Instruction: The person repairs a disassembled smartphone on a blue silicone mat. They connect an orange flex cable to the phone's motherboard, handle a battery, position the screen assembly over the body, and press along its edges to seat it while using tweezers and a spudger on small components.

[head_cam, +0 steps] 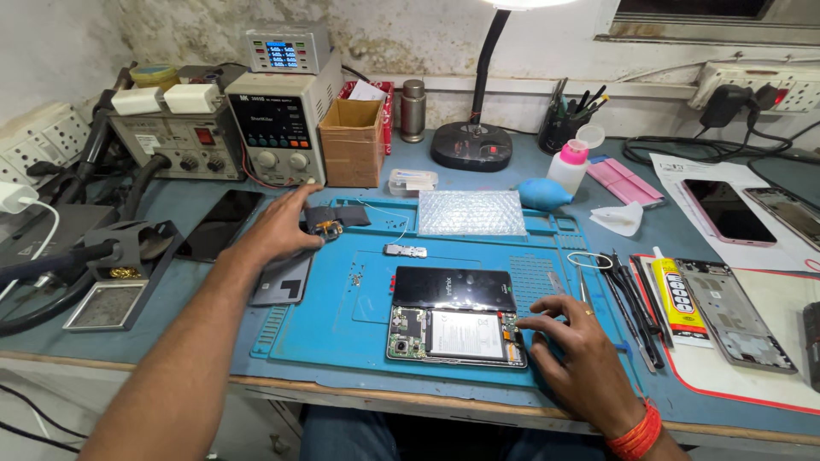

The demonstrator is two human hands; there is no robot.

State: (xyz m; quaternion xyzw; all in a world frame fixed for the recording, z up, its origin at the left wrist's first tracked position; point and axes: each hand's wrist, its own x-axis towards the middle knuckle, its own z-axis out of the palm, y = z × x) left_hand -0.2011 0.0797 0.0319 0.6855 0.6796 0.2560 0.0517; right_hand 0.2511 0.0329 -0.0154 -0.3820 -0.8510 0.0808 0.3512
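Nearest the person, the right hand (574,350) lies on the blue work mat (342,333), its fingers (536,323) loosely spread and grasping nothing, fingertips touching the right end of the opened phone (456,335). That phone lies back-off near the mat's front edge, circuit board and white battery exposed, with a black phone panel (453,288) lying just behind it. Just right of the hand, tweezers and hand tools (630,299) lie side by side, beside a yellow glue tube (679,299) and a bare phone frame (735,316) on a red-edged sheet.

Farther back and to the left, the left hand (278,229) reaches over the mat's far left corner, fingers open; it hovers at a small dark part with a flex cable (329,224), though whether it touches it is hard to tell. A grey back cover (282,282) lies under the wrist, a dark phone (220,224) to its left.

Beyond lie a sheet of bubble wrap (471,212), a cardboard box (351,141), a bench power supply (278,128), a desk lamp (471,143) and a white squeeze bottle (570,166) on the surface (162,337).
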